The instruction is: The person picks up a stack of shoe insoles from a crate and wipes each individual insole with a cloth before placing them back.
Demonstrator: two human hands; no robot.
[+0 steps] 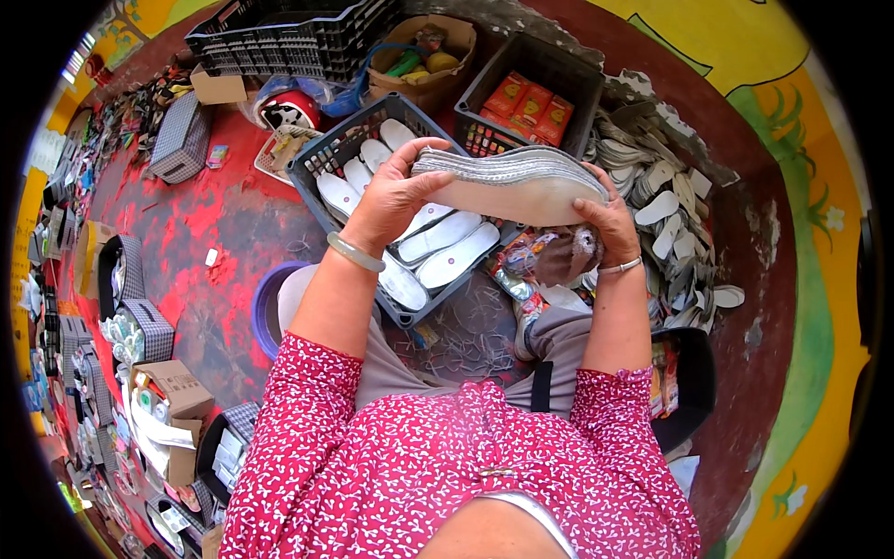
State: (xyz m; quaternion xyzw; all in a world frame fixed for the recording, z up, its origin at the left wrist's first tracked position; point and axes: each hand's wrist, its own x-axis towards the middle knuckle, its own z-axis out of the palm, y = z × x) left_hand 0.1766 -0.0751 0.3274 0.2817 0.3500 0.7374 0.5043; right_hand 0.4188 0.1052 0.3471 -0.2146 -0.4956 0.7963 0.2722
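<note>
Head view: we record the left hand and right hand grasping opposite ends of a stack of pale insoles, held in the air between them. Toward the left we note a grey crate of white insoles; to the right lies a heap of loose insoles.

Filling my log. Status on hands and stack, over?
Left hand, right hand: gripping insole stack, one per end. Stack held aloft. Nothing seen blocking it.

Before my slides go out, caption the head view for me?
Left hand and right hand grip a stack of pale shoe soles near a crate of white soles.
</note>
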